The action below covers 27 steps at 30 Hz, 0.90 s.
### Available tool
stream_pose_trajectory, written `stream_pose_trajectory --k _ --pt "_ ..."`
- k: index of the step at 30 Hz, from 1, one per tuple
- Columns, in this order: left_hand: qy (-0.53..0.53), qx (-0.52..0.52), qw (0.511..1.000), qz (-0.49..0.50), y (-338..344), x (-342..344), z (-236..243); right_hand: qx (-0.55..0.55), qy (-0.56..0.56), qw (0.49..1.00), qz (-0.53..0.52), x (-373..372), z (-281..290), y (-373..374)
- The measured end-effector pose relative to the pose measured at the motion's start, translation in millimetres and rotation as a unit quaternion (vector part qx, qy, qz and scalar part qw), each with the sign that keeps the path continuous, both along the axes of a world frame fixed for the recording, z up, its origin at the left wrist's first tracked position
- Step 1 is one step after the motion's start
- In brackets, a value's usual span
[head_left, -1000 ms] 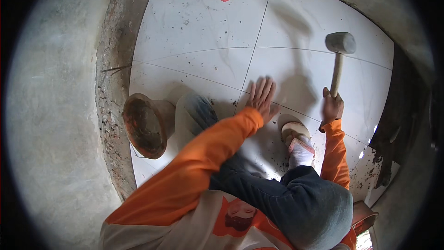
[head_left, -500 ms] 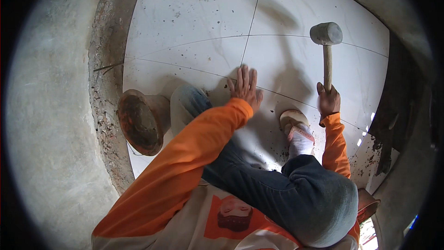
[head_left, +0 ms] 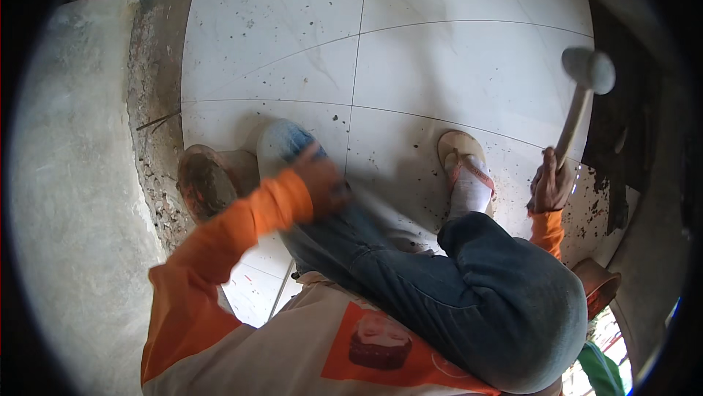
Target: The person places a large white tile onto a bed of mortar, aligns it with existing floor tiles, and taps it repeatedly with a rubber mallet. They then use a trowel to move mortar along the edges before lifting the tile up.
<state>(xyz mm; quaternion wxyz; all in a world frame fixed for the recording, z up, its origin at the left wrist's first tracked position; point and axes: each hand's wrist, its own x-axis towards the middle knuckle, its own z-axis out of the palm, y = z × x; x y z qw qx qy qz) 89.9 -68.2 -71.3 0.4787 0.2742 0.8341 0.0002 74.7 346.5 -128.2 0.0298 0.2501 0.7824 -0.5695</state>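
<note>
In my right hand (head_left: 551, 185), at the right, is a rubber mallet (head_left: 589, 70) with a grey head and pale wooden handle; the head is raised above the white tiles (head_left: 472, 63). My left hand (head_left: 326, 187) is blurred over my bent left knee (head_left: 282, 140), too smeared to show how the fingers lie. Beside that knee a rusty, dirty container (head_left: 205, 180) rests on its side or tilted. My right foot, in a white sock and tan flip-flop (head_left: 450, 140), stands on the tiles between my hands.
A concrete ledge (head_left: 80, 162) with a rough rubble edge (head_left: 150, 191) runs along the left, with a thin rod sticking out. At the right are a dark untiled strip (head_left: 615, 125), scattered debris, another rusty container (head_left: 597, 282) and a green object (head_left: 600, 367) low beside me.
My left hand has left the tiles and moved down-left over my knee. My right hand has shifted rightward with the mallet, whose head now tilts right. The view has shifted too.
</note>
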Motion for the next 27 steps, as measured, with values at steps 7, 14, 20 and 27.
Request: stream_pose_trajectory --k 7,14,20,27 --pt "0.216 -0.152 0.927 0.267 73 -45 -129 -0.067 -0.043 0.979 -0.188 116 -54 6" --pt "0.288 -0.143 0.800 0.506 158 -25 -189 -0.023 -0.015 0.981 -0.194 141 -57 27" --pt "0.244 -0.050 0.859 0.448 240 -27 -150 -0.001 -0.030 0.981 -0.193 135 -36 74" --pt "0.150 0.107 0.979 0.089 355 -26 -130 0.002 -0.032 0.966 -0.255 124 -35 117"
